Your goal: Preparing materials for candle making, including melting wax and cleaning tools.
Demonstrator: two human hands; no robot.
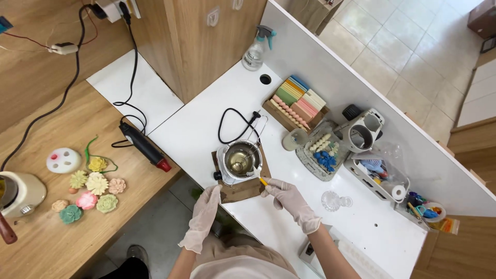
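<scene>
At far left, on the wooden table (62, 243), stood a cream-coloured round appliance (18, 192) at the left edge, beside a white round mould with holes (63, 159). Just right of these lay a cluster of pastel flower-shaped pieces (93, 192), yellow, cream, pink and green. Near that table's right edge rested a black heat gun with a red tip (145, 147), cord trailing up toward the wall.

On the white table (196, 129), close to its near edge, sat a round metal melting pot (239, 159) on a brown mat (243, 190). Left gloved hand (205, 206) hung at the mat's near left corner, fingers loosely curled, apparently touching the mat's edge; whether gripping anything could not be told. Right gloved hand (287, 196) pinched a small yellow-handled tool (261, 178), its tip reaching into the pot at the rim.

Further right, a wooden box of coloured wax sticks (297, 103), a clear spray bottle (256, 51) at the far edge, a grey tray with white and blue pieces (323, 152), a small clear glass piece (333, 200), a white basket of supplies (380, 178).
</scene>
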